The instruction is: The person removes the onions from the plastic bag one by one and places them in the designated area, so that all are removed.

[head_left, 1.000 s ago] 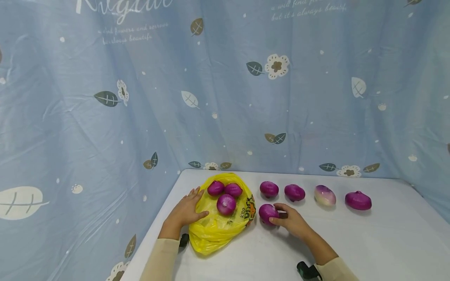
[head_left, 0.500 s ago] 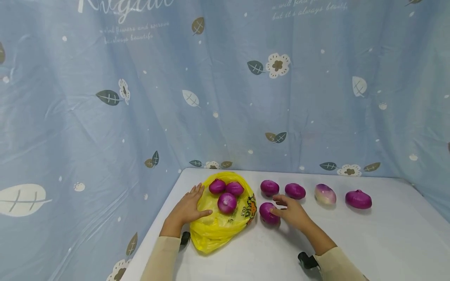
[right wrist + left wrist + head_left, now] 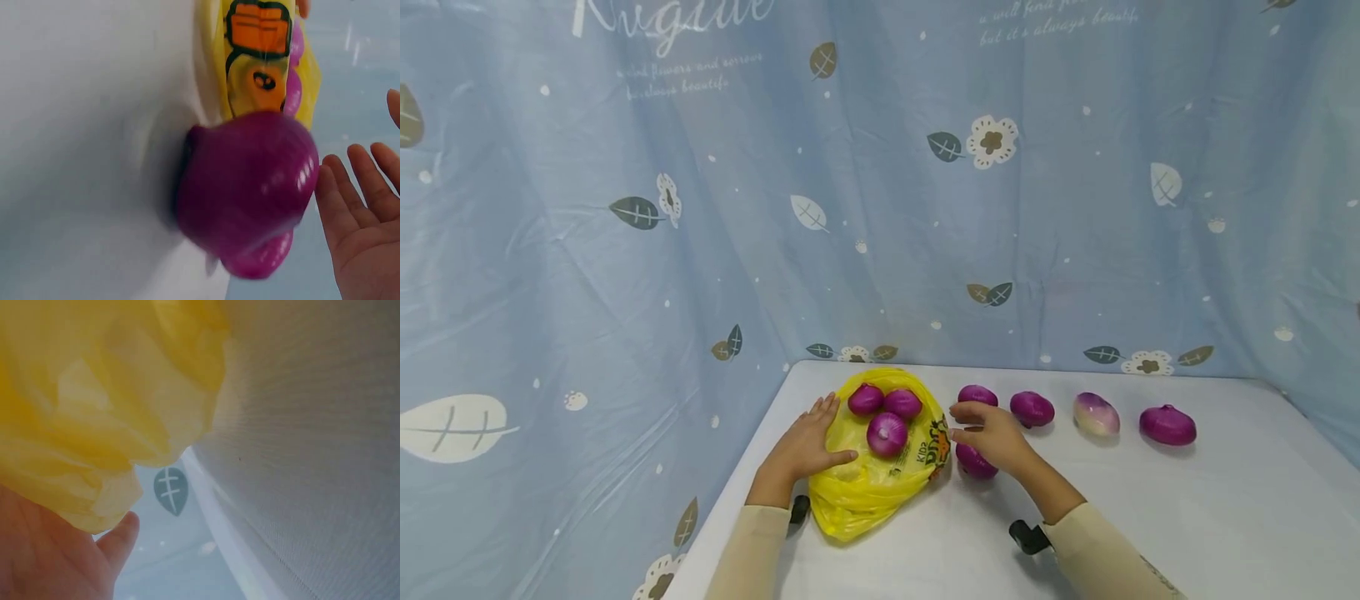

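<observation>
Right hand (image 3: 992, 435) moves further left, spread, empty, above glossy round purple onion (image 3: 976, 463); yellow plastic bag (image 3: 857, 500) just left, toward worktop (image 3: 1225, 500) left edge.

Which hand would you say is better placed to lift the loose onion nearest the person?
Probably the right hand: it is open, close by that onion, while the left hand touches the yellow bag on its opposite side.

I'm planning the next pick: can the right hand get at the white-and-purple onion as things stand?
Likely yes: the right hand looks empty, and the white-and-purple onion lies uncovered, with the table bare on its near side.
</observation>
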Motion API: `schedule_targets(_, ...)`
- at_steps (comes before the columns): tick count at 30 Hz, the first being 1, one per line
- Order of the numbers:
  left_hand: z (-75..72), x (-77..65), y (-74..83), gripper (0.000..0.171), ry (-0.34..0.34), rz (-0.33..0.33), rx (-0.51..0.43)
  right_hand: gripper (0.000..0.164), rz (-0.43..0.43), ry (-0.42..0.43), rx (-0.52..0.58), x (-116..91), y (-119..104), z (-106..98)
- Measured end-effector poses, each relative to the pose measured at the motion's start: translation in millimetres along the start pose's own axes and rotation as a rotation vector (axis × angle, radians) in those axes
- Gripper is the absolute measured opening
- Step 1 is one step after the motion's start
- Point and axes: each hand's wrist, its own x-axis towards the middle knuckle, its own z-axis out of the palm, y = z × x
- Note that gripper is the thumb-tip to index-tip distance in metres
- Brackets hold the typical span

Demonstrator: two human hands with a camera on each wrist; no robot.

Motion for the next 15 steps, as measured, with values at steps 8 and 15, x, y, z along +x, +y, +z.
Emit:
schedule_targets(8,2.0,-0.4,2.1,0.104,0.029,0.028,0.067,0.042,-0.07,-0.102,0.044,12,-14,22)
schedule_targets(15,-1.5,-0.3,7.5,0.103,0.021,0.041,0.129,0.045,-0.129,-0.172,-0.007,24,-26,40)
